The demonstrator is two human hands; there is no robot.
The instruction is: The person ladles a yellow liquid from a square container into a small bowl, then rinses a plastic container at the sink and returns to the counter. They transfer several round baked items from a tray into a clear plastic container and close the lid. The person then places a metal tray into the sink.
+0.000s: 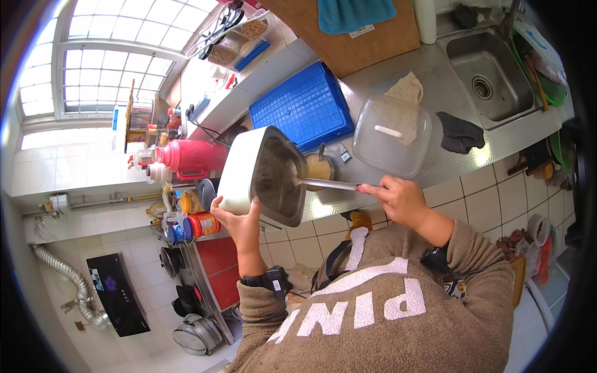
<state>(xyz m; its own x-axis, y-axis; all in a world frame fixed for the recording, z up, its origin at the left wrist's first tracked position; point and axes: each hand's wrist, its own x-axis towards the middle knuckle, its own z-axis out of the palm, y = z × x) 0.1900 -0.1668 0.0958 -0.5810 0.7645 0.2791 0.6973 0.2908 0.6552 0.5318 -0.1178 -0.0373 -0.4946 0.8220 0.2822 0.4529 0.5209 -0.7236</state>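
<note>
A white square container with a dark grey inside [239, 163] is tilted, its opening turned to the right. My left hand [240, 224] grips its near edge, with the thumb at the rim. In my right hand [396, 198] is the handle of a metal ladle or spoon [331, 183], whose far end reaches into the container; its bowl is hard to make out. Partly behind the handle, a round pot with yellowish contents [318, 167] stands on the metal counter. A translucent square lid with a white handle [392, 151] lies on the counter beyond my right hand.
A blue plastic crate [303, 105] stands behind the container. A pink thermos [196, 156] and several jars [203, 224] are at the left. A beige cloth [408, 88], a dark cloth [459, 133] and a steel sink [494, 79] are at the right.
</note>
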